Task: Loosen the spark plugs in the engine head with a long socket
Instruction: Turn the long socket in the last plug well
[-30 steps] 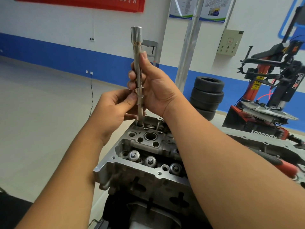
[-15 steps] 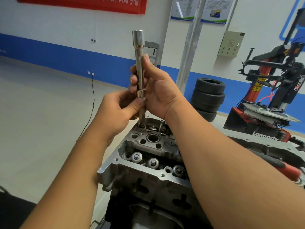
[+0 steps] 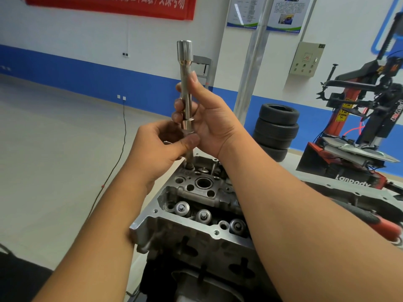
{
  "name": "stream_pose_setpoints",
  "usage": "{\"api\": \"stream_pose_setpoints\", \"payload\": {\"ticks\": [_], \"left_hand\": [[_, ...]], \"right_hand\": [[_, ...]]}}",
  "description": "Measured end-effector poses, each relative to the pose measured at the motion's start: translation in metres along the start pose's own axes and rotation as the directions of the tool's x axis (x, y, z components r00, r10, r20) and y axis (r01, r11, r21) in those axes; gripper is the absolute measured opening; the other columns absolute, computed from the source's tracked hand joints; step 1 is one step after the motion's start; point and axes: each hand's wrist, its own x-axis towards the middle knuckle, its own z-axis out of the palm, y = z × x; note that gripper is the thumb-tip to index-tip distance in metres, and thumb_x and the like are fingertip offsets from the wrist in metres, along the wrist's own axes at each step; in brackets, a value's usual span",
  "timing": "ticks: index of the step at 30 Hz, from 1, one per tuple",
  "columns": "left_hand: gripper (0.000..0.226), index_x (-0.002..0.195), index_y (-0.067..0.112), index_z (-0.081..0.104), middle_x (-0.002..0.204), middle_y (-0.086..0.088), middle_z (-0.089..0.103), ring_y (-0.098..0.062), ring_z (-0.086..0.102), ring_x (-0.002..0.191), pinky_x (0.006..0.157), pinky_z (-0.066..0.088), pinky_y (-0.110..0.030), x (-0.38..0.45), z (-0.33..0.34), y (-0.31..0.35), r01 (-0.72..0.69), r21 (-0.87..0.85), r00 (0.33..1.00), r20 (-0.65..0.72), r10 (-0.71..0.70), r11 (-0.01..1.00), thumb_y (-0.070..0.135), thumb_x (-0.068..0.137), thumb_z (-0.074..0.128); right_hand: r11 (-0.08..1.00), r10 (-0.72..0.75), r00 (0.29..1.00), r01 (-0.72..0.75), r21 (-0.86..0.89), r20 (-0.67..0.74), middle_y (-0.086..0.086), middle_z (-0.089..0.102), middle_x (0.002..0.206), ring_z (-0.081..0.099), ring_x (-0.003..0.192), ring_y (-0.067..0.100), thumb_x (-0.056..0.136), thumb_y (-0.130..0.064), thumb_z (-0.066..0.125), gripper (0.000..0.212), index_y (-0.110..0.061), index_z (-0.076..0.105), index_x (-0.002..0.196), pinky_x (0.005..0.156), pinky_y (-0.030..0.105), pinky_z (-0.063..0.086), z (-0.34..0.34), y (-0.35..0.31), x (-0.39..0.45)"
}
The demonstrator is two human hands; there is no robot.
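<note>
Head view, one item in hand: we hold the long socket [image 3: 186, 92] upright over the far end of the engine head [image 3: 196, 214], its lower tip entering a plug well at the far left corner. Our right hand [image 3: 209, 120] wraps the shaft at mid-height, fingers curled round it, thumb lying up along it. Our left hand [image 3: 161, 144] pinches the lower collar between thumb and fingertips. The spark plug itself is hidden down the well. Nearer us, an open round bore [image 3: 204, 183] and a row of valve caps [image 3: 204, 215]. Far right, a tyre stack [image 3: 275, 129] and a red tyre changer [image 3: 357, 131]. For the step, we judge it best to keep the shaft plumb with the well, seat it fully on the plug hex, and turn evenly without side load.
</note>
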Motion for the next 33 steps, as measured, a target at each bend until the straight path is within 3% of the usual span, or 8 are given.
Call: {"api": "stream_pose_setpoints", "payload": {"ticks": [2, 7, 10, 13, 22, 26, 28, 33], "left_hand": [[0.028, 0.094, 0.02, 0.077, 0.087, -0.006, 0.077, -0.021, 0.073, 0.078, 0.076, 0.066, -0.043, -0.0002, 0.0005, 0.0004, -0.003, 0.01, 1.0, 0.012, 0.002, 1.0, 0.037, 0.074, 0.085], [0.013, 0.104, 0.021, 0.075, 0.095, -0.008, 0.08, -0.033, 0.078, 0.09, 0.092, 0.06, -0.057, 0.0006, -0.005, -0.0012, 0.04, -0.043, 0.994, 0.106, -0.035, 0.998, 0.023, 0.103, 0.061], [0.003, 0.091, 0.028, 0.078, 0.088, 0.0, 0.08, -0.027, 0.078, 0.084, 0.08, 0.063, -0.049, 0.0007, -0.0018, 0.0001, -0.005, -0.015, 1.0, 0.03, 0.005, 1.0, 0.026, 0.089, 0.077], [0.018, 0.081, 0.035, 0.079, 0.078, 0.005, 0.076, -0.013, 0.071, 0.075, 0.071, 0.062, -0.035, 0.0001, 0.0024, 0.0005, -0.028, 0.004, 1.0, -0.008, 0.028, 1.0, 0.042, 0.066, 0.085], [0.013, 0.104, 0.021, 0.074, 0.094, -0.006, 0.081, -0.03, 0.079, 0.089, 0.095, 0.057, -0.063, -0.0007, -0.0056, 0.0014, 0.041, -0.022, 0.996, 0.077, -0.04, 0.999, 0.024, 0.104, 0.062], [0.022, 0.092, 0.024, 0.075, 0.082, -0.001, 0.079, -0.02, 0.077, 0.076, 0.074, 0.066, -0.045, 0.0004, 0.0006, 0.0001, -0.005, -0.008, 1.0, -0.023, 0.005, 1.0, 0.037, 0.075, 0.081], [0.019, 0.089, 0.028, 0.077, 0.084, 0.0, 0.079, -0.017, 0.077, 0.076, 0.07, 0.063, -0.036, 0.0013, 0.0007, -0.001, -0.023, 0.012, 1.0, -0.013, 0.023, 1.0, 0.039, 0.076, 0.083], [0.016, 0.102, 0.023, 0.077, 0.095, -0.009, 0.08, -0.033, 0.079, 0.089, 0.088, 0.062, -0.055, 0.0021, -0.0053, -0.0038, 0.014, -0.043, 0.997, 0.083, -0.01, 0.999, 0.032, 0.1, 0.063]], "right_hand": [[0.999, -0.021, 1.0, 0.02, -0.026, -0.004, 0.0, 0.065, 0.074, 0.059, 0.063, 0.017, 0.095, -0.044, 0.064, 0.027, -0.019, 0.058, 0.089, 0.061, 0.028, 0.051, -0.0007, 0.0003, 0.0], [1.0, -0.008, 1.0, 0.008, 0.018, 0.001, 0.0, 0.066, 0.074, 0.058, 0.063, 0.016, 0.102, -0.046, 0.056, 0.035, -0.015, 0.065, 0.09, 0.062, 0.026, 0.051, -0.0018, -0.0016, -0.0001], [0.998, 0.015, 1.0, -0.015, 0.058, 0.004, 0.001, 0.065, 0.073, 0.058, 0.062, 0.017, 0.103, -0.049, 0.054, 0.041, -0.012, 0.068, 0.092, 0.063, 0.025, 0.052, 0.0, -0.0018, -0.0004], [1.0, 0.002, 1.0, -0.002, -0.002, -0.013, 0.001, 0.067, 0.075, 0.06, 0.063, 0.017, 0.097, -0.048, 0.062, 0.031, -0.017, 0.062, 0.092, 0.06, 0.027, 0.051, 0.0003, -0.0004, -0.0013], [1.0, 0.024, 1.0, -0.024, 0.016, -0.009, 0.001, 0.064, 0.073, 0.056, 0.063, 0.017, 0.103, -0.046, 0.056, 0.034, -0.015, 0.063, 0.091, 0.065, 0.028, 0.05, 0.0033, -0.0029, -0.0025], [1.0, -0.001, 1.0, 0.001, 0.005, -0.027, 0.0, 0.064, 0.073, 0.058, 0.064, 0.016, 0.097, -0.043, 0.064, 0.027, -0.017, 0.059, 0.092, 0.063, 0.027, 0.052, 0.0023, -0.002, -0.0033], [1.0, -0.014, 0.999, 0.014, -0.005, -0.031, 0.0, 0.064, 0.074, 0.059, 0.063, 0.016, 0.099, -0.041, 0.063, 0.025, -0.019, 0.057, 0.088, 0.061, 0.028, 0.051, 0.0015, -0.0021, -0.004], [1.0, 0.01, 1.0, -0.009, 0.015, -0.019, 0.001, 0.067, 0.076, 0.057, 0.063, 0.016, 0.105, -0.045, 0.053, 0.035, -0.015, 0.062, 0.09, 0.063, 0.027, 0.051, 0.0026, -0.0044, -0.0039]]}}
